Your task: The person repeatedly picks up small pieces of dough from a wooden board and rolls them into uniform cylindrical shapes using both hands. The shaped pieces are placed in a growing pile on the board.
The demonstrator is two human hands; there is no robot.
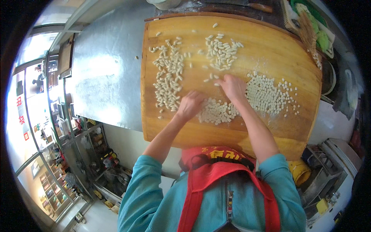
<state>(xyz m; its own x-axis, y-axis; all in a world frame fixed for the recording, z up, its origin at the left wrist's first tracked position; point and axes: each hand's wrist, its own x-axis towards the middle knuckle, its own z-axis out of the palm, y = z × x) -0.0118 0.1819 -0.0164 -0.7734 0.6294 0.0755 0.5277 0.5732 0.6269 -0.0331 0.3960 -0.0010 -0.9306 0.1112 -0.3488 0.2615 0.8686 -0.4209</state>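
My left hand (191, 105) is low over the wooden board, between a pile of rolled dough pieces (169, 75) and a patch of small cut dough pieces (217, 112). Its fingers are curled down, and what they hold, if anything, is hidden. My right hand (233, 87) rests farther to the right, beside a heap of dough cubes (266, 94). Its fingers are bent under, with a digit reaching left close to a few loose dough pieces (211, 78). Beyond it lies another pile of rolled dough pieces (222, 53).
The wooden board (270, 42) sits on a metal counter (108, 73). A knife with a wooden handle (261, 7) and a pale bowl (166, 4) are behind it. A brush (308, 34) leans by the far right corner. A yellow bucket (300, 172) stands at lower right.
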